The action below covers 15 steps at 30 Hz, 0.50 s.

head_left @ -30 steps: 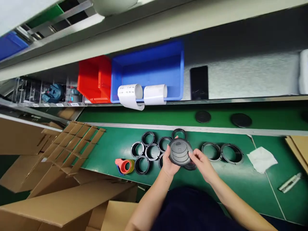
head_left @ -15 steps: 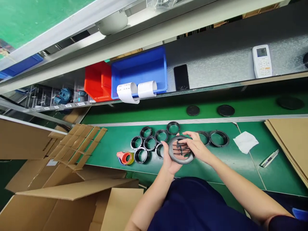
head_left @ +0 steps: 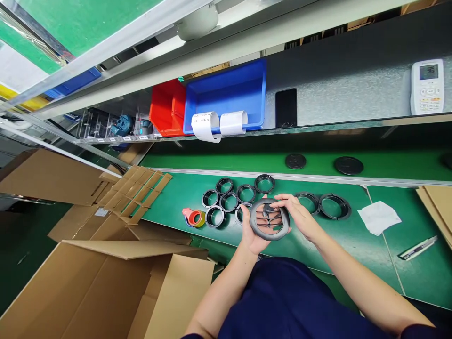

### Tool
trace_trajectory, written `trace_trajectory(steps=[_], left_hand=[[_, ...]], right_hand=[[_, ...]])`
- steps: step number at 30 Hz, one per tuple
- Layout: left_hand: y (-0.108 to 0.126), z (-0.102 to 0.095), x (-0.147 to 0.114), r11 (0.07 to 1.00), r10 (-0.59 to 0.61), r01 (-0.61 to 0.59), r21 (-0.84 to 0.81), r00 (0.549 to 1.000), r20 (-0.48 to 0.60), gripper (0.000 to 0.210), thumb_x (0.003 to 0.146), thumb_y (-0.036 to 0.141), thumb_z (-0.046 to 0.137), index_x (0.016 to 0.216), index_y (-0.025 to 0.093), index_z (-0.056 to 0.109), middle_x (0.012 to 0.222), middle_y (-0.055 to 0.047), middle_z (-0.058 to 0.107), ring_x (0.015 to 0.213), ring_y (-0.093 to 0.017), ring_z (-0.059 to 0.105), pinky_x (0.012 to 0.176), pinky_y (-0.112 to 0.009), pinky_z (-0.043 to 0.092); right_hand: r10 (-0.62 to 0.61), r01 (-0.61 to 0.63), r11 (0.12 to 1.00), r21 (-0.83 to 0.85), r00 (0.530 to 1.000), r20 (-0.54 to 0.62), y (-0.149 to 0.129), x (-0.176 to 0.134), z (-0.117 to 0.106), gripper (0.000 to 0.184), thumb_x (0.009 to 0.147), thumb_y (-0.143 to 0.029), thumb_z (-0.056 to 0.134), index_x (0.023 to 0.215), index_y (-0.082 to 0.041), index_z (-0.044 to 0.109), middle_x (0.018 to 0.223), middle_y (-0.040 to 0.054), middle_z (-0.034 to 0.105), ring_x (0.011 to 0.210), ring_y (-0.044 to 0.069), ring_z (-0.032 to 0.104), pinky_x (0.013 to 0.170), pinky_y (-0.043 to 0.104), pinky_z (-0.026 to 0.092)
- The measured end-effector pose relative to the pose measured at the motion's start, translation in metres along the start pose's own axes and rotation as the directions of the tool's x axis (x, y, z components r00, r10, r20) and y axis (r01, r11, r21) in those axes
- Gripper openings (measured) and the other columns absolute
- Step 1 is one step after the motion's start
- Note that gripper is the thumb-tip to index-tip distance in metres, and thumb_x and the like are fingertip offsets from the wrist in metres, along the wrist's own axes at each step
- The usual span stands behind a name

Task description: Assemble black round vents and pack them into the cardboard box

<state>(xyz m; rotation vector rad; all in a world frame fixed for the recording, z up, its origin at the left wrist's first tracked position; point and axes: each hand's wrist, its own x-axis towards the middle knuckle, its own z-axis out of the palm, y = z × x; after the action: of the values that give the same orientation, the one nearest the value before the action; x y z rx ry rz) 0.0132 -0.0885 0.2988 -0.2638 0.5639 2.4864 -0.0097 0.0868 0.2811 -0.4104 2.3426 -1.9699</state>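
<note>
A round air vent (head_left: 253, 221) with a grey outer ring and thin black slats is held over the front of the green bench. My left hand (head_left: 254, 239) cradles it from below, thumb on the ring's left side and palm showing between the slats. My right hand (head_left: 298, 215) is on its upper right, fingertips at a dark part inside the ring; its thumb is mostly hidden. Just behind and left of the vent lie several black rings (head_left: 229, 201). Two more black rings (head_left: 334, 206) are to the right of my right hand.
Colored tape rolls (head_left: 194, 217) sit left of the rings. Cardboard dividers (head_left: 144, 193) and an open carton (head_left: 81, 282) stand at left. White paper (head_left: 379, 217) and a utility knife (head_left: 418, 248) lie at right. A shelf above holds a blue bin (head_left: 226, 94), red bin (head_left: 167, 108), phone (head_left: 286, 107) and remote control (head_left: 427, 87).
The camera view has shifted, moving the bench and shelf contents mostly rightward in the picture. My right hand has drawn slightly back toward the ring's edge; my left still holds the vent.
</note>
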Motion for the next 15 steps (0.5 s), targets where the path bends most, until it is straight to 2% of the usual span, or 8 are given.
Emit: trace_trajectory(steps=[7, 10, 11, 13, 15], left_hand=[[0.009, -0.004, -0.002, 0.999, 0.012, -0.012, -0.032, 1.0, -0.001, 0.088, 0.08, 0.085, 0.039, 0.148, 0.029, 0.038, 0.136, -0.019, 0.056, 0.122, -0.04, 0.054, 0.103, -0.069, 0.034], [0.015, -0.01, 0.001, 0.998, 0.008, -0.009, -0.059, 1.0, -0.022, 0.085, 0.083, 0.083, 0.035, 0.146, 0.027, 0.042, 0.136, -0.017, 0.057, 0.123, -0.038, 0.053, 0.104, -0.065, 0.037], [0.017, -0.014, 0.002, 0.997, 0.025, -0.03, -0.076, 0.998, -0.061, 0.082, 0.086, 0.081, 0.033, 0.143, 0.025, 0.046, 0.135, -0.016, 0.058, 0.124, -0.036, 0.053, 0.106, -0.061, 0.038], [0.018, -0.025, 0.004, 0.992, 0.051, -0.071, -0.109, 0.983, -0.176, 0.074, 0.09, 0.076, 0.034, 0.133, 0.02, 0.056, 0.128, -0.013, 0.063, 0.124, -0.031, 0.054, 0.109, -0.05, 0.04], [0.016, -0.04, 0.006, 0.991, 0.013, -0.051, -0.126, 0.958, -0.287, 0.068, 0.092, 0.072, 0.039, 0.123, 0.016, 0.062, 0.119, -0.012, 0.068, 0.123, -0.029, 0.056, 0.109, -0.042, 0.041]], right_hand=[[-0.004, 0.004, 1.0, 0.027, 1.0, 0.009, 0.0, 0.005, 0.006, 0.06, 0.106, -0.055, 0.024, 0.107, -0.024, 0.075, 0.127, 0.0099, 0.057, 0.127, 0.029, 0.046, 0.111, 0.051, 0.036], [-0.064, 0.067, 0.987, -0.148, 0.998, 0.02, 0.005, 0.006, 0.013, 0.06, 0.107, -0.048, 0.016, 0.125, -0.026, 0.068, 0.136, 0.0093, 0.052, 0.13, 0.029, 0.045, 0.11, 0.051, 0.039], [-0.107, 0.114, 0.965, -0.235, 0.993, 0.042, 0.008, 0.005, 0.018, 0.056, 0.107, -0.049, 0.019, 0.132, -0.028, 0.063, 0.141, 0.0086, 0.05, 0.132, 0.03, 0.043, 0.111, 0.053, 0.038], [-0.205, 0.256, 0.886, -0.388, 0.964, 0.169, 0.016, 0.001, 0.028, 0.051, 0.103, -0.055, 0.036, 0.145, -0.029, 0.051, 0.147, 0.0077, 0.045, 0.135, 0.033, 0.039, 0.116, 0.058, 0.03], [-0.247, 0.387, 0.795, -0.468, 0.91, 0.333, 0.026, -0.005, 0.041, 0.066, 0.095, -0.058, 0.056, 0.151, -0.025, 0.043, 0.152, 0.0103, 0.041, 0.14, 0.036, 0.033, 0.119, 0.061, 0.022]])
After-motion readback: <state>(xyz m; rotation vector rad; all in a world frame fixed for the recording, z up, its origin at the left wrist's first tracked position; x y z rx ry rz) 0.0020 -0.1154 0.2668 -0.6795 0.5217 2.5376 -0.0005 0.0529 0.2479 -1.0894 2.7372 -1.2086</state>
